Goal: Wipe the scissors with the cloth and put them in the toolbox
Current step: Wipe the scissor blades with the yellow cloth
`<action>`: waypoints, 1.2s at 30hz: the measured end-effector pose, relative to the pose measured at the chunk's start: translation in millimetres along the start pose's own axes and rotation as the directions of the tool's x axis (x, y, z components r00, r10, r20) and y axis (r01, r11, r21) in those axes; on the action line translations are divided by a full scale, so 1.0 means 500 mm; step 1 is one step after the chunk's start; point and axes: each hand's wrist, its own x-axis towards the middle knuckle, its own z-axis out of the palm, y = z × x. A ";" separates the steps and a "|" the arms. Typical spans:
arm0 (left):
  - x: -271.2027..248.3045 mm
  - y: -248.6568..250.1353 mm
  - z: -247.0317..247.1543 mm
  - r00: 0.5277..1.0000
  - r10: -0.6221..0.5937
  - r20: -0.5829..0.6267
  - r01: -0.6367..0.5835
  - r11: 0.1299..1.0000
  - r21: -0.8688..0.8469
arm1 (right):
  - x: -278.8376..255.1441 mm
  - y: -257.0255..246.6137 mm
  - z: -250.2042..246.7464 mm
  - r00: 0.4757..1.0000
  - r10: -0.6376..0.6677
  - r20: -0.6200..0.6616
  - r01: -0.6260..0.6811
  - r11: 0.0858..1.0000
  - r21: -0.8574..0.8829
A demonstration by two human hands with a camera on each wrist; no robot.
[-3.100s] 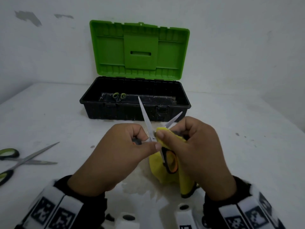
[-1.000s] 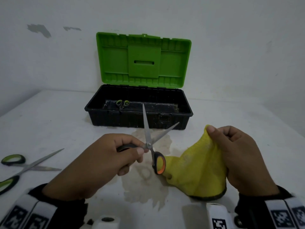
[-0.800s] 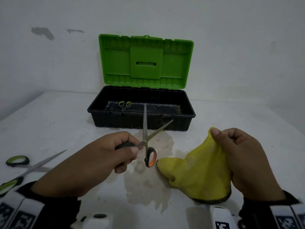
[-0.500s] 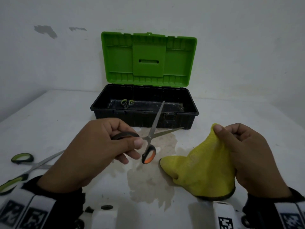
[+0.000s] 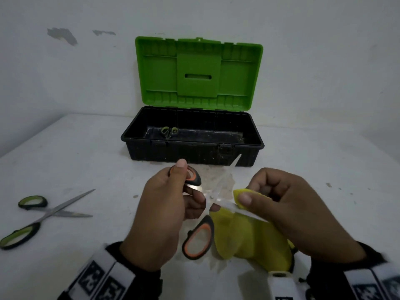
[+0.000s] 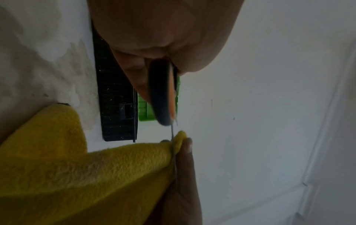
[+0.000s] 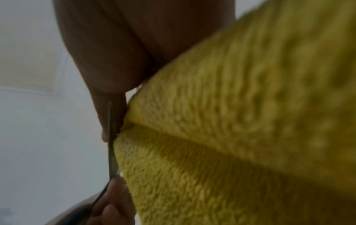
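Note:
My left hand (image 5: 173,204) grips the upper loop of the orange-and-black scissors (image 5: 198,239), which hang spread open above the table. One blade points toward the toolbox, the other runs right into the yellow cloth (image 5: 249,237). My right hand (image 5: 279,204) pinches the cloth around that blade, thumb on top. In the left wrist view the cloth (image 6: 96,175) folds over the thin blade edge beside the scissors' handle (image 6: 163,94). In the right wrist view the blade (image 7: 110,137) runs along the cloth (image 7: 231,121). The black toolbox (image 5: 190,156) stands open behind, green lid (image 5: 199,72) upright.
A pair of green-handled scissors (image 5: 43,215) lies spread open on the white table at the left. A small green-handled pair (image 5: 170,132) lies inside the toolbox. A damp stain marks the table under my hands. A white wall stands right behind the box.
My left hand turned the scissors so one blade points right, and my right hand brought the cloth up and pinched it around that blade. Earlier the cloth was held apart from the scissors.

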 end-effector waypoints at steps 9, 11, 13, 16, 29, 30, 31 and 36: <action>-0.020 -0.008 0.026 0.998 0.067 -0.005 -0.067 0.997 0.022 | 0.005 -0.005 0.020 0.997 -0.063 -0.047 0.063 0.998 -0.011; -0.019 -0.014 0.031 0.993 0.120 -0.004 -0.120 0.993 0.025 | 0.006 -0.007 0.025 0.994 -0.085 -0.069 0.082 0.995 -0.055; -0.018 -0.019 0.037 0.983 0.181 0.003 -0.181 0.982 0.059 | 0.005 -0.008 0.035 0.988 -0.119 -0.098 0.110 0.990 -0.087; -0.017 -0.023 0.044 0.967 0.254 0.013 -0.254 0.963 0.088 | 0.003 -0.005 0.056 0.977 -0.164 -0.138 0.141 0.976 -0.163; -0.021 -0.032 0.035 0.989 0.147 0.027 -0.146 0.988 -0.043 | 0.001 -0.022 0.061 0.952 -0.126 -0.280 0.122 0.992 -0.032; -0.023 -0.032 0.036 0.988 0.152 0.019 -0.151 0.987 -0.049 | 0.001 -0.021 0.062 0.953 -0.145 -0.266 0.126 0.988 -0.088; -0.023 -0.033 0.037 0.986 0.164 0.014 -0.163 0.986 -0.040 | 0.001 -0.019 0.065 0.955 -0.155 -0.252 0.119 0.981 -0.152; -0.024 -0.037 0.038 0.969 0.245 0.041 -0.247 0.967 0.069 | -0.002 -0.012 0.072 0.955 -0.152 -0.256 0.082 0.961 -0.264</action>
